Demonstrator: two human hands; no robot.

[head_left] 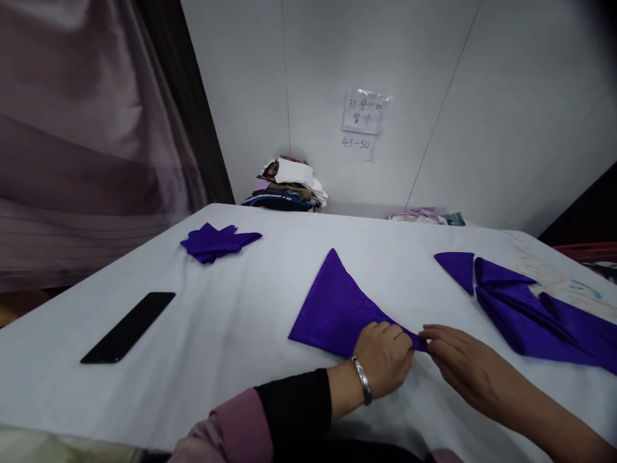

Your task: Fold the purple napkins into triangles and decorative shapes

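A purple cloth napkin (328, 308) lies on the white-covered table (222, 379) in front of me, spread wide at its left end and gathered narrow at its right. My left hand (384, 357), with a silver bracelet on the wrist, is closed around the narrowing part. Just to the right, my right hand (463, 366) pinches the thin gathered tip between thumb and fingers. The cloth inside my left fist is hidden.
A folded purple napkin (212, 243) sits at the far left, above a black phone-like slab (129, 328). More folded purple cloth (525, 302) lies at right. Beyond the table is a pile of clothes (286, 186); paper signs (364, 116) hang on the wall.
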